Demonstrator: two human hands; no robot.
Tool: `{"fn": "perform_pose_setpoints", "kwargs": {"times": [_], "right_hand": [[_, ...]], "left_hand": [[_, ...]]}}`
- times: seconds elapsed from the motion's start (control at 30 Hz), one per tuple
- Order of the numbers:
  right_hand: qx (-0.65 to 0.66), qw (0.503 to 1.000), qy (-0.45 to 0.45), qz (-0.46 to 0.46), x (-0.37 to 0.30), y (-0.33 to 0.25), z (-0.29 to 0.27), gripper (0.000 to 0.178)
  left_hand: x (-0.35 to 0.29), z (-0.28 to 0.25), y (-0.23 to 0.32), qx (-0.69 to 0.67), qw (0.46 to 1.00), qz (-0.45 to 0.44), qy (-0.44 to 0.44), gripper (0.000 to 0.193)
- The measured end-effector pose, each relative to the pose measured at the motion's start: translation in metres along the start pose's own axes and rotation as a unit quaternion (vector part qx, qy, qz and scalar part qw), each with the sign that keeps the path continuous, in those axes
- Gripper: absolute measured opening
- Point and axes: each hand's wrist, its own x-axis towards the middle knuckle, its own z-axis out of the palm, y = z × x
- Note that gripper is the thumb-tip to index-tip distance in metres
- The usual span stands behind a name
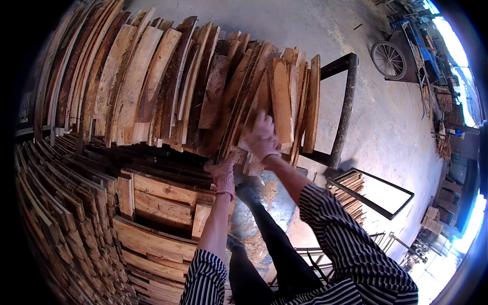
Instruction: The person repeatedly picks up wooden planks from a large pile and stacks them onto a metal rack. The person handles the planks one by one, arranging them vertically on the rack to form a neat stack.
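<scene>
Fingers (256,133) of the right hand (262,140), in a pale work glove, are curled shut around the lower end of a leaning wooden plank (280,99), one of a dense row of rough boards (152,81) propped upright against a dark metal rack (345,101). Below and to their left, the left hand (222,175), also gloved, presses against the bottom ends of the neighbouring boards; whether its fingers close on anything I cannot tell.

The risk, as I judge it, is that drawing this one plank loose could unsettle those leaning on it, so that several slide or topple toward the person's legs, since the boards rest only on each other. Splintered edges could also snag the gloves.

Under the left hand, stacked wooden pallets (152,203) fill the space; behind and right of the right hand lies concrete floor (386,132).
</scene>
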Motion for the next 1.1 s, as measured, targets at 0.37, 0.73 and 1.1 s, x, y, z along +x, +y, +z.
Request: {"fn": "perform_pose_setpoints", "kwargs": {"times": [0.37, 0.73, 1.1], "right_hand": [[0.529, 0.808, -0.090, 0.242, 0.006, 0.041, -0.076, 0.115], [0.665, 0.612, -0.408, 0.130, -0.145, 0.128, -0.123, 0.080], [0.581, 0.759, -0.271, -0.109, -0.285, 0.071, -0.121, 0.101]], "left_hand": [[-0.059, 0.070, 0.076, 0.241, 0.951, 0.192, -0.010, 0.082], [-0.158, 0.076, 0.103, -0.224, 0.906, -0.187, -0.308, 0.087], [-0.207, -0.041, 0.079, -0.175, 0.953, -0.123, -0.212, 0.067]]}}
